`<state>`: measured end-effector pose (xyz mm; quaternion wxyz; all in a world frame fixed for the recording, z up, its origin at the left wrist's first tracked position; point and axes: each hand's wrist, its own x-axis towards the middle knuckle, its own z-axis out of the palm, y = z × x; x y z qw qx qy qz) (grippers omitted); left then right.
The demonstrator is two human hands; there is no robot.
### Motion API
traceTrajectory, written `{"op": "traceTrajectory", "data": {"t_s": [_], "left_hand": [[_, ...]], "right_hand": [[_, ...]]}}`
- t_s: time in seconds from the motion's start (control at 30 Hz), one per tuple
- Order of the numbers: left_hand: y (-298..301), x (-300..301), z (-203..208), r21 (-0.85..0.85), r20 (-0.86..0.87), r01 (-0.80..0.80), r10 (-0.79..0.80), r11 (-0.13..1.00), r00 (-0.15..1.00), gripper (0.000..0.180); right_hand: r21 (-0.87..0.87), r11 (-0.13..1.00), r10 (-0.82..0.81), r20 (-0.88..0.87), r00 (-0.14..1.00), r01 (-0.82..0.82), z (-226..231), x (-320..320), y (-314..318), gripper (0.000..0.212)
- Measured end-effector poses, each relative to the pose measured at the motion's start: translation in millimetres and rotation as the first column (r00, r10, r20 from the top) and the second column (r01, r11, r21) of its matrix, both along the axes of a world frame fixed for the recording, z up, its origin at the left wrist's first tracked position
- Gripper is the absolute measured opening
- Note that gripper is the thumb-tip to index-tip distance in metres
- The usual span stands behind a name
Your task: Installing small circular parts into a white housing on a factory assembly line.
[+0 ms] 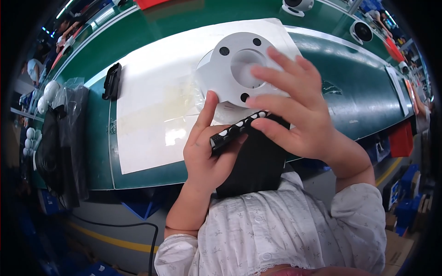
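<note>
My left hand [207, 154] is closed on a black sheet of round stickers [239, 127], whose upper edge shows a row of white round spots. A white round base [218, 73] with a large central opening lies in front of me on the white mat. Three dark round pads [257, 42] show on its rim. My right hand [299, 101] is over the base's right side, fingers spread. One fingertip is at the near pad [244, 97], and the thumb is beside the sheet's edge. Whether that fingertip presses on the pad, I cannot tell.
A white mat [152, 119] covers part of the green table [345, 73]. A black tray-like part [112, 81] lies left of the mat. White round devices [361, 32] stand along the far side. Dark bags [73, 133] hang at the left; a red bin [401, 139] is at the right.
</note>
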<state>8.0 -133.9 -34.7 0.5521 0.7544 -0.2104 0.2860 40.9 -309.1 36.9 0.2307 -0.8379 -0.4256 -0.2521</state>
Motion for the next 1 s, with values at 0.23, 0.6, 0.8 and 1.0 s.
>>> {"op": "traceTrajectory", "data": {"t_s": [0.23, 0.6, 0.8, 1.0], "left_hand": [[-1.3, 0.2, -1.2, -0.007, 0.012, -0.008, 0.008, 1.000, 1.000, 0.018], [-2.1, -1.5, 0.6, -0.022, -0.042, -0.035, 0.034, 0.999, 0.999, 0.015], [-2.8, -1.1, -1.3, -0.017, -0.066, -0.025, 0.024, 1.000, 0.998, 0.016], [-2.3, 0.8, -2.4, 0.040, 0.025, -0.072, 0.071, 0.997, 0.997, 0.019]], "right_hand": [[0.021, 0.975, 0.221, 0.037, 0.974, -0.222, -12.3, 5.4, -2.6, 0.006], [0.213, 0.976, 0.005, -0.249, 0.968, 0.050, -11.5, 30.3, -22.2, 0.004], [0.043, 0.988, -0.148, -0.078, 0.986, 0.151, -2.1, 18.3, -20.8, 0.005], [-0.224, 0.945, -0.183, 0.242, 0.953, 0.238, -0.3, 9.4, -26.9, 0.021]]}}
